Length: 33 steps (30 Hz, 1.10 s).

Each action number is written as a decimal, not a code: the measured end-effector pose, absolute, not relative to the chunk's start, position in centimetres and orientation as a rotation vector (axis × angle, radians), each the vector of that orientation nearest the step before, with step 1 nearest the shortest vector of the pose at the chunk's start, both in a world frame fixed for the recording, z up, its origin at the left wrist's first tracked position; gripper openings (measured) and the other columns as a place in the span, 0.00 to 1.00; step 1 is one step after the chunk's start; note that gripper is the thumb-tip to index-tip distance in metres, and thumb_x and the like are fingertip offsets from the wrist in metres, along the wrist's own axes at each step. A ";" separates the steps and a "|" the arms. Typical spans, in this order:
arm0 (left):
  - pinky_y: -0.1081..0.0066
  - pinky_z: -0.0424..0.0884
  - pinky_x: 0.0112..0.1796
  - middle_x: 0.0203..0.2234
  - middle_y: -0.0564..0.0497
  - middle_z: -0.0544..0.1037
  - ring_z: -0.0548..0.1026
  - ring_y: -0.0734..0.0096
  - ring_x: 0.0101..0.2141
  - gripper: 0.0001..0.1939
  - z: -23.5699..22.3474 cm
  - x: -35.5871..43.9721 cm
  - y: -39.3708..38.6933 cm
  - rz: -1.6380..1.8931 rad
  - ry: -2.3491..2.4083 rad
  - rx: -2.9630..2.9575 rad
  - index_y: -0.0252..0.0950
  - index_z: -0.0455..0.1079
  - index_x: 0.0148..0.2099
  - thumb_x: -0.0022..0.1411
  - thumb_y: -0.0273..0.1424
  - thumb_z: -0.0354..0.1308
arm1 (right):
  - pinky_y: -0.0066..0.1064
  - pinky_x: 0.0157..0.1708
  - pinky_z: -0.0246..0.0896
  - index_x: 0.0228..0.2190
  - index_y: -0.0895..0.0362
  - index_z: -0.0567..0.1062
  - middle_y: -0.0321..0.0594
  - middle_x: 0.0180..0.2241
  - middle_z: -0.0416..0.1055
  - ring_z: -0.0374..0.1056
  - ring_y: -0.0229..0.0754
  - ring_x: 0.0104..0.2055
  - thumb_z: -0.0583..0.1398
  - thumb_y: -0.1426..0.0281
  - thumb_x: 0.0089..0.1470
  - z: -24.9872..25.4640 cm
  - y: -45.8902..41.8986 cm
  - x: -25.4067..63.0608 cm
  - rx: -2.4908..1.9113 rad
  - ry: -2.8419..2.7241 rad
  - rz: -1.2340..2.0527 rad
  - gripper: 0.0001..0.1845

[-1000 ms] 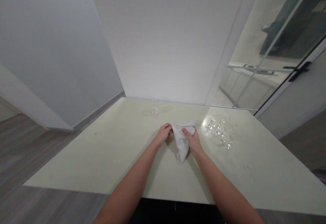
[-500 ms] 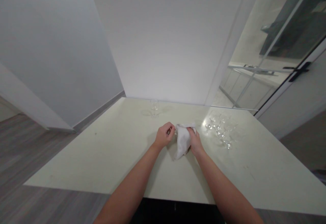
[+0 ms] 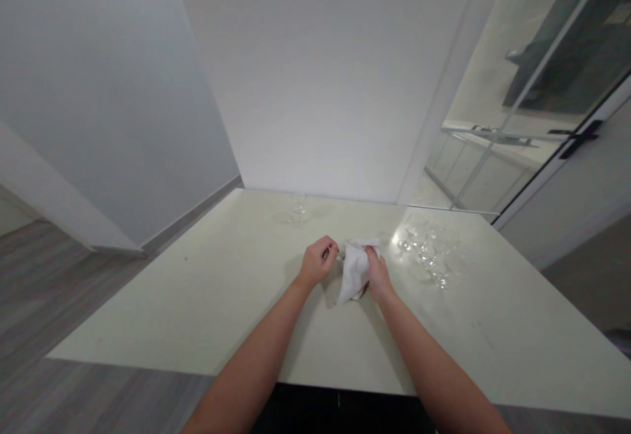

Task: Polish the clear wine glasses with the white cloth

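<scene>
My left hand [image 3: 317, 261] is closed around the base end of a stemmed glass [image 3: 340, 257], whose short clear stem shows between the two hands. A white cloth [image 3: 354, 271] covers the rest of that glass, so its bowl is hidden. My right hand [image 3: 377, 273] grips the cloth from the right side, thumb on top, and the cloth's loose end hangs toward the table. Both hands are held over the middle of the pale table [image 3: 236, 302].
One clear stemmed glass [image 3: 298, 205] stands near the table's back edge, by the wall. Right of my hands, several clear glasses [image 3: 428, 250] are grouped close together. A glazed door with a black handle [image 3: 582, 139] stands beyond the right side.
The cloth has shifted slightly to the right and its hanging end has drawn up a little, showing a bit more of the stem. Both hands stay nearly in place.
</scene>
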State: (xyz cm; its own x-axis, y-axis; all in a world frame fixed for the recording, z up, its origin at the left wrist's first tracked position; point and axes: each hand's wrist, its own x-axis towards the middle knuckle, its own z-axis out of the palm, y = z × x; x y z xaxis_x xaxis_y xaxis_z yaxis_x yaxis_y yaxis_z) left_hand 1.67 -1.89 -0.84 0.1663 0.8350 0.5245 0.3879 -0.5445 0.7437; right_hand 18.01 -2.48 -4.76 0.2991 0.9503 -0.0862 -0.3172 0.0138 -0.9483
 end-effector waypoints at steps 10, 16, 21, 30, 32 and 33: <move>0.71 0.60 0.34 0.24 0.50 0.68 0.65 0.70 0.28 0.13 -0.6 1.8 -2.1 1.354 1.167 1.959 0.37 0.66 0.28 0.61 0.37 0.48 | 0.30 0.37 0.65 0.36 0.57 0.76 0.38 0.33 0.77 0.72 0.43 0.36 0.61 0.53 0.46 -4.6 -2.4 18.0 -1.098 -0.739 1.130 0.22; 0.70 0.60 0.34 0.23 0.49 0.66 0.64 0.69 0.27 0.09 -1.1 1.0 -2.1 1.299 1.178 2.232 0.38 0.65 0.27 0.58 0.34 0.51 | 0.33 0.33 0.67 0.36 0.58 0.76 0.41 0.31 0.77 0.72 0.45 0.32 0.61 0.49 0.45 -4.1 -2.9 17.8 -1.090 -0.651 1.417 0.26; 0.70 0.61 0.34 0.24 0.49 0.67 0.65 0.69 0.28 0.10 -0.9 0.6 -1.7 1.335 1.221 2.170 0.38 0.66 0.27 0.58 0.35 0.50 | 0.35 0.30 0.68 0.35 0.59 0.76 0.42 0.26 0.76 0.72 0.45 0.28 0.57 0.44 0.47 -3.9 -3.3 17.7 -1.169 -0.570 1.535 0.31; 0.76 0.51 0.19 0.19 0.56 0.62 0.57 0.80 0.17 0.17 -0.6 0.9 0.0 1.262 1.015 1.362 0.35 0.66 0.29 0.59 0.43 0.48 | 0.30 0.28 0.64 0.29 0.57 0.76 0.38 0.24 0.73 0.68 0.40 0.27 0.64 0.52 0.41 -3.1 -3.8 18.0 -0.946 -0.834 1.594 0.20; 0.76 0.49 0.18 0.19 0.56 0.63 0.55 0.82 0.16 0.18 -0.6 0.8 0.0 1.199 0.990 1.337 0.34 0.66 0.29 0.59 0.44 0.48 | 0.31 0.29 0.64 0.29 0.57 0.76 0.38 0.24 0.73 0.68 0.42 0.28 0.64 0.53 0.41 -3.0 -3.9 18.1 -0.907 -0.930 1.602 0.21; 0.76 0.49 0.18 0.20 0.56 0.63 0.55 0.82 0.16 0.18 -0.6 0.7 0.0 1.183 0.988 1.342 0.34 0.66 0.29 0.58 0.45 0.48 | 0.32 0.30 0.64 0.29 0.57 0.76 0.38 0.24 0.73 0.69 0.42 0.29 0.64 0.54 0.40 -3.1 -4.0 18.1 -0.910 -0.974 1.587 0.20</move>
State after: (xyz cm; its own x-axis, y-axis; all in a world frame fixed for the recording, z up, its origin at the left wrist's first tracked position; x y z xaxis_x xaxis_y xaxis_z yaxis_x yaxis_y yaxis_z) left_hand 0.66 0.01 -0.58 0.1721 0.9774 0.1229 -0.0531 -0.1154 0.9919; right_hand 18.10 -3.95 -3.09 -0.1954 0.9770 -0.0855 -0.3659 -0.1535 -0.9179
